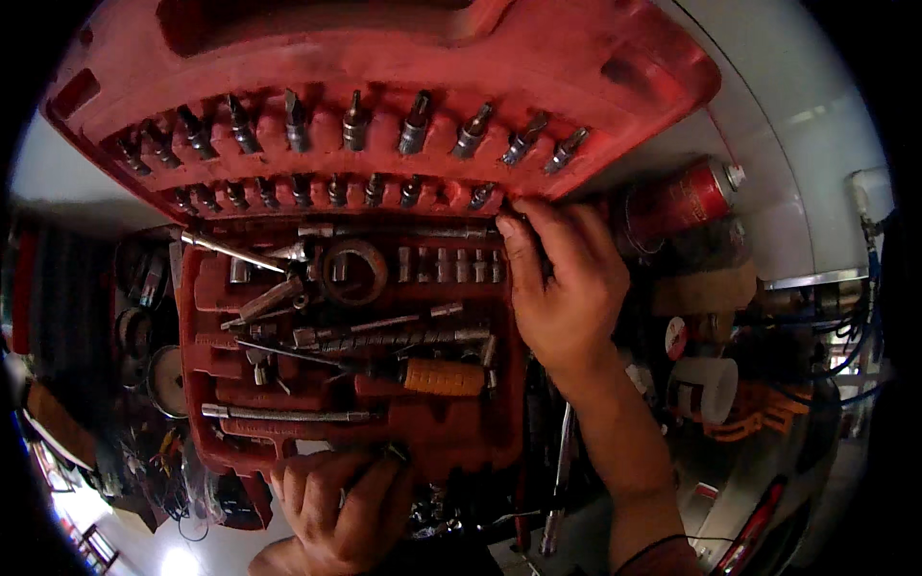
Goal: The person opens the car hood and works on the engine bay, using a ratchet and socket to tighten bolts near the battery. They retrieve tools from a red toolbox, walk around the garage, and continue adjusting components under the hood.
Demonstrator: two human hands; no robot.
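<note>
A red tool case (216,365) lies open in front of me, its lid (576,58) raised at the back. Two rows of screwdriver bits (415,123) sit in the lid, with a gap in the lower row. At the lid's lower right corner, my right hand (567,278) has its thumb and forefinger pinched together; anything between them is hidden. My left hand (341,504) is curled at the case's near edge, a small dark thing by its fingertips. Inside the case lie a screwdriver with an orange handle (444,376), a metal ring (353,272), small sockets (442,265) and a flexible extension bar (288,414).
A red spray can (680,200) lies tilted right of the lid. Farther right are a white cup (703,389), an orange plastic piece (759,415) and blue hoses (855,360). A long metal tool (560,480) stands beside my right forearm. Clutter and wires (173,470) fill the left.
</note>
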